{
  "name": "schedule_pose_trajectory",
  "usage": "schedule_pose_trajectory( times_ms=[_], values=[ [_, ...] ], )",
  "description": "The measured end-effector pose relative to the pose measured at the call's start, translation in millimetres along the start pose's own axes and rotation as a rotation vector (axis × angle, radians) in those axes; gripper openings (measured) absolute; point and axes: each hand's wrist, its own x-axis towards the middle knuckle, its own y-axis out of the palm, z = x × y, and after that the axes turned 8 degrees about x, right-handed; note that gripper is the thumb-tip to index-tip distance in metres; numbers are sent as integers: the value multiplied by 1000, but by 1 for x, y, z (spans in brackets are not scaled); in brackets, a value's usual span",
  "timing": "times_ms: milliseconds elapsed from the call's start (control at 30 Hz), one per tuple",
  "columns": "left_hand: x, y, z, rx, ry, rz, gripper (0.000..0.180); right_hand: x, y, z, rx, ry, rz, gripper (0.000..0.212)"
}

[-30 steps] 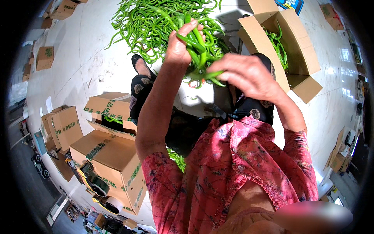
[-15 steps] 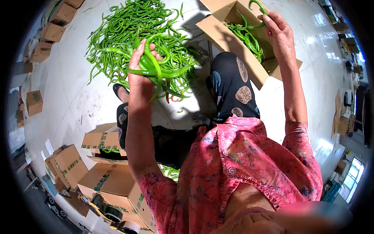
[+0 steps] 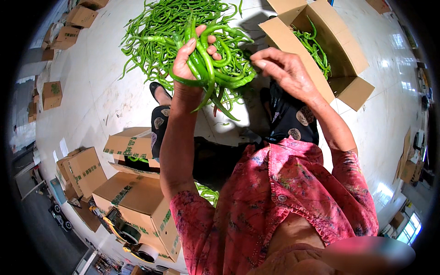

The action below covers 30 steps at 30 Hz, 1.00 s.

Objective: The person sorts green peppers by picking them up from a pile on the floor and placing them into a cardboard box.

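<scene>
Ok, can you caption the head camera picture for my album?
Left hand holding long green peppers, right hand close by, with a pepper pile and open box.

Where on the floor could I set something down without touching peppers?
Left of the pepper pile, pale floor lies bare toward the small carton; another patch lies right of the open box. It is crowded at lower left, where taped cartons stand close together, and around the left hand, holding peppers near the pile.
</scene>
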Motion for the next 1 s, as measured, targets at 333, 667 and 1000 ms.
schedule_pose_trajectory(
  times_ms=[333, 667, 1000],
  values=[
    [-1, -1, -2, -44, -46, 80, 48, 24, 24, 34, -249, -534, -338, 16],
    [-2, -4, 3, -14, -89, 77, 38, 42, 17, 10, -5, -128, -55, 31],
    [0, 3, 7, -87, -43, -91, 33, 23, -20, 15, 404, 70, -174, 18]
  ],
)
